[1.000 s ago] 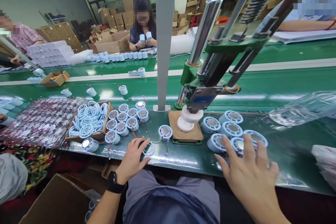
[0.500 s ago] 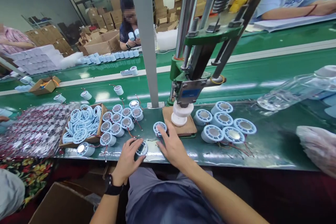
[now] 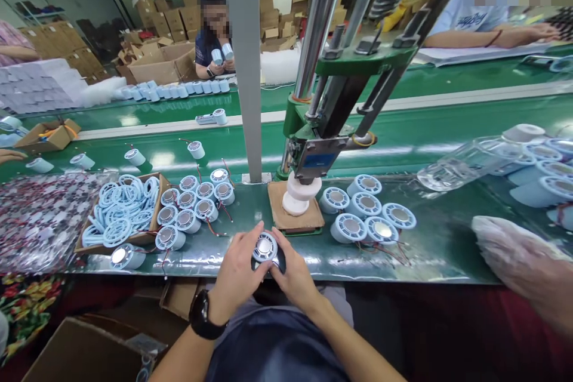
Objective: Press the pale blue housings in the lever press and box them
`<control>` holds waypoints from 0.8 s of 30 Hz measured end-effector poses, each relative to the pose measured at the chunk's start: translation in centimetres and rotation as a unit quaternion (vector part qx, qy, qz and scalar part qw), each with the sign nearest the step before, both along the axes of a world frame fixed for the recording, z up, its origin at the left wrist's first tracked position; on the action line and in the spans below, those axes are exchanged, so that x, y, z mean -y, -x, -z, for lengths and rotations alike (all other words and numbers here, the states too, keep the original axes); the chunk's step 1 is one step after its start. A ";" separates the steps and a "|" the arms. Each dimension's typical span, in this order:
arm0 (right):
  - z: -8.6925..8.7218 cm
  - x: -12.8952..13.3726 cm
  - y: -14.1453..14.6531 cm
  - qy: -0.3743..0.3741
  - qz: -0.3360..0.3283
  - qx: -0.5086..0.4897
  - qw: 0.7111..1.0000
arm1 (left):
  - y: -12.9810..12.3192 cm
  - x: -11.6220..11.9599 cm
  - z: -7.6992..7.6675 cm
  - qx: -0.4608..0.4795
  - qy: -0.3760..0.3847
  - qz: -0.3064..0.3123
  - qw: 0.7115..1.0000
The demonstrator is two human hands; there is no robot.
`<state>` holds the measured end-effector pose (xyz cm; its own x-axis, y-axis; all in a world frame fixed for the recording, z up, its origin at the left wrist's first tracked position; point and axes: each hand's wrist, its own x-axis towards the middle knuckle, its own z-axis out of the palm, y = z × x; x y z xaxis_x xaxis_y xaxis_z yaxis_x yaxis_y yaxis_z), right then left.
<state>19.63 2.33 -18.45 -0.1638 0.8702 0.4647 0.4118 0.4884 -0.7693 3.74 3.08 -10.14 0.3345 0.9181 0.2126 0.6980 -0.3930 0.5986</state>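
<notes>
Just in front of the hand press, both my hands are wrapped round one light-blue cylinder [image 3: 265, 248] with a silver disc in its top and a slotted ring around that disc. My left hand [image 3: 235, 268], with a black watch on the wrist, grips its left side. On the other side my right hand [image 3: 293, 268] closes round it, the thumbs nearly meeting at the near edge. The lower part of the cylinder is hidden by my fingers. Behind it, the press's white round head [image 3: 304, 188] stands over a brown board [image 3: 308, 221].
Left of my hands stand several wired cylinders [image 3: 185, 219] and a cardboard box [image 3: 157, 215] of loose blue rings [image 3: 119, 230]. More ringed cylinders [image 3: 351, 228] are right of the press. A clear bottle [image 3: 465, 161] lies farther right, near another person's plastic-covered hand [image 3: 514, 256]. Co-workers sit across the belt.
My left hand has moved right with the ring, which now sits on the cylinder. My right hand has drawn the cylinder nearer, and both hands have come together round it.
</notes>
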 end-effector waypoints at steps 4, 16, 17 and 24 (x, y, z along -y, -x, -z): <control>-0.2 -0.3 -0.2 -0.007 -0.011 0.011 1.000 | -0.2 -0.5 -0.6 -0.016 0.012 -0.003 1.000; -0.6 -0.5 -0.5 -0.030 -0.027 0.020 0.999 | -1.3 -0.1 -0.8 0.020 0.033 -0.044 0.998; -0.6 -0.5 -0.5 -0.032 -0.029 0.021 0.999 | -1.3 0.0 -0.8 0.023 0.037 -0.047 0.998; -1.0 -0.5 -0.6 -0.017 -0.040 0.025 0.999 | -1.4 0.4 -0.5 0.033 0.055 -0.052 0.997</control>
